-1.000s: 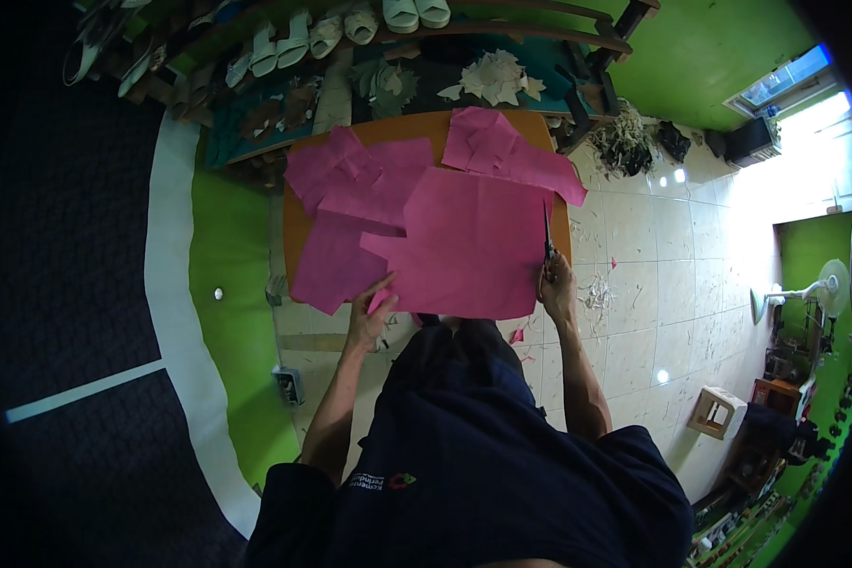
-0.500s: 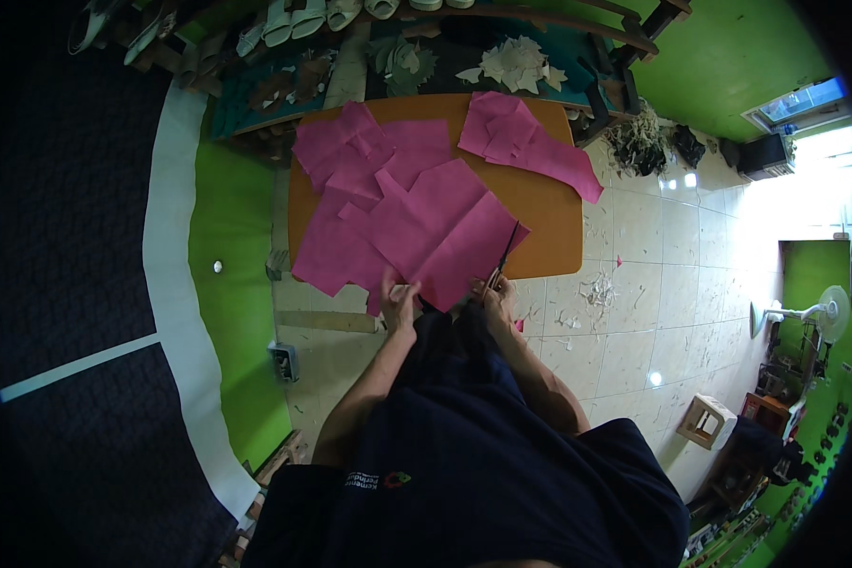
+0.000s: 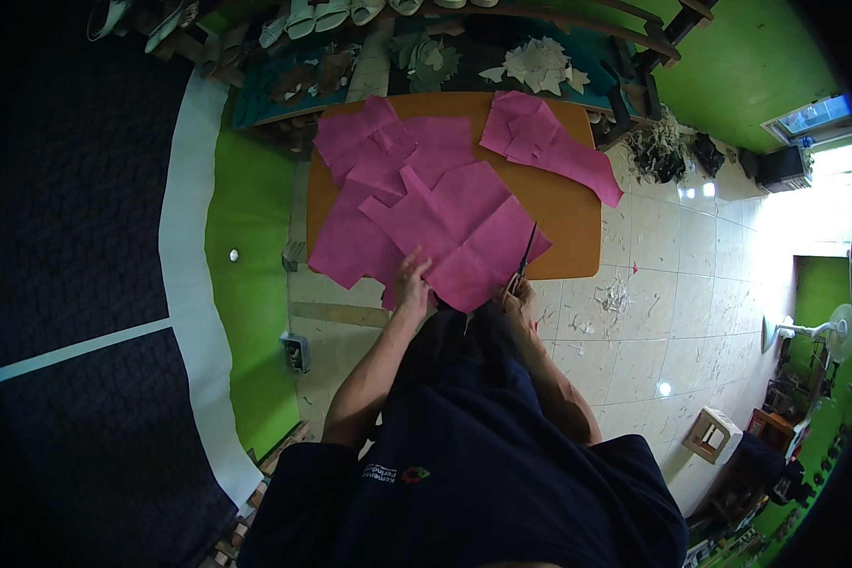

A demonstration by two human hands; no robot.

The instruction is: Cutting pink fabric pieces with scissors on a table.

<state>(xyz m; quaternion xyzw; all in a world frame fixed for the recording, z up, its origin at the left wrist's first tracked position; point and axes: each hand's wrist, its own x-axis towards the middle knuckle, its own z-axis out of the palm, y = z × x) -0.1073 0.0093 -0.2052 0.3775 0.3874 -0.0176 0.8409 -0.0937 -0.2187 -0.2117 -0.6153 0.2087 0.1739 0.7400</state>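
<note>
The person stands at the near edge of an orange-brown table (image 3: pixel 570 232) with rounded corners. A large pink sheet (image 3: pixel 469 232) lies slantwise across the middle of its near half, a crease running over it; its lowest corner hangs past the near edge, against the person's dark clothing, and its right corner rests short of the table's right edge.

The right hand (image 3: pixel 517 295), just outside the near edge, is closed around the handles of a pair of scissors (image 3: pixel 528 248). The blades point toward the far edge and lie over the sheet close to its right corner; whether they are parted cannot be told.

The left hand (image 3: pixel 413 284) is at the near edge, left of the sheet's hanging corner. Its fingers reach up over the pink material; the thumb side is too unclear to tell whether it pinches the sheet.

More pink pieces (image 3: pixel 374 142) overlap from the far left corner down toward the near left one, partly under the sheet. Another pink group (image 3: pixel 525 123) sits at the far right corner, with a strip jutting past the right edge. Beyond the far edge, a pile of pale cutouts (image 3: pixel 542 64) rests on a teal surface (image 3: pixel 491 93).
</note>
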